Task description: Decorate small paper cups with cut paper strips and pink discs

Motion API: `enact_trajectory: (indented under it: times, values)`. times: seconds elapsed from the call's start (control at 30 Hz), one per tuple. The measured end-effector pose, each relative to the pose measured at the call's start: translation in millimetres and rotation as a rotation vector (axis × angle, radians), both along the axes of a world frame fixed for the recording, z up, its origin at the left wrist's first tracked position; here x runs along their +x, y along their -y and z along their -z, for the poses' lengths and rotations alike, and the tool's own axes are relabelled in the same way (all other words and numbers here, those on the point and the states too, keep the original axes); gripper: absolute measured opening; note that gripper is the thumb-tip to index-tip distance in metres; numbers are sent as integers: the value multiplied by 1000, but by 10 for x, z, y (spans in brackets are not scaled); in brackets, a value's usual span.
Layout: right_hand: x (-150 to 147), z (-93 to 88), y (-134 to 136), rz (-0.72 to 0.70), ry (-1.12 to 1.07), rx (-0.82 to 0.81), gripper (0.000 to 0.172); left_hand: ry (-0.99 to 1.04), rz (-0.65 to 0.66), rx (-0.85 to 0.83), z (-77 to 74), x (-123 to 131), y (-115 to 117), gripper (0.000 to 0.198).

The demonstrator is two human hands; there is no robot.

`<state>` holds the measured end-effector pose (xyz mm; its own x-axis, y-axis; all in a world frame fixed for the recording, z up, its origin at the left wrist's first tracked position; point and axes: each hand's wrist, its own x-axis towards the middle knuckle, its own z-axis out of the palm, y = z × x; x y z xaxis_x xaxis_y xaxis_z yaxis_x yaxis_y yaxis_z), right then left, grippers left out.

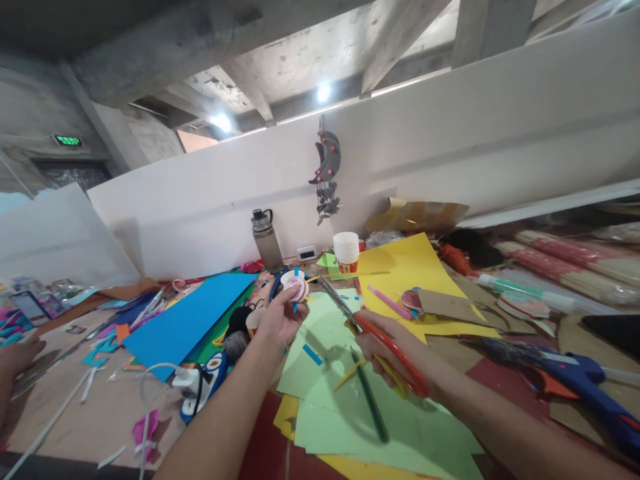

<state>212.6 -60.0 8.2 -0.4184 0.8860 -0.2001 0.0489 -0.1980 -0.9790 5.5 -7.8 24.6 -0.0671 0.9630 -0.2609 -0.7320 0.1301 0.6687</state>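
Observation:
My left hand (pixel 281 317) is closed on a small white paper cup (pixel 295 285), pinched between thumb and fingers. Its round face shows pink, and bits of blue paper stick out at its edge. In my right hand (pixel 383 343) is a pair of scissors (pixel 393 343) with red and yellow handles; the metal blades point up and left toward the cup, apart from it. Below both hands lie light green paper sheets (pixel 345 423). On them rest a dark green pencil (pixel 371 400), a blue paper strip (pixel 313 355) and a thin yellow strip (pixel 349 375).
Blue card (pixel 193 320) and a power strip (pixel 207 387) with a plug lie left. A bottle (pixel 267 243) and stacked paper cups (pixel 346 252) stand behind. Yellow paper (pixel 400 263) and a blue glue gun (pixel 575 377) are right. Another person's hand (pixel 23 357) shows far left.

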Motion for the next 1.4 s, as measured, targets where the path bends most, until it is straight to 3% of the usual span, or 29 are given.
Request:
enact_trajectory:
  times: [0.4,0.67,1.07,1.4]
  values:
    - [-10,95,-17,2,-109,20,28,22,19,-6,42,22,-5,16]
    - [-17,102,-14,17,-95,-8,27,3,-31,-47,34,33,-13,15]
    - [-42,180,-75,38,-35,-102,31,-83,11,20,83,48,10,17]
    - [-24,135,-39,6,6,6,27,-132,-2,53,67,56,24,23]
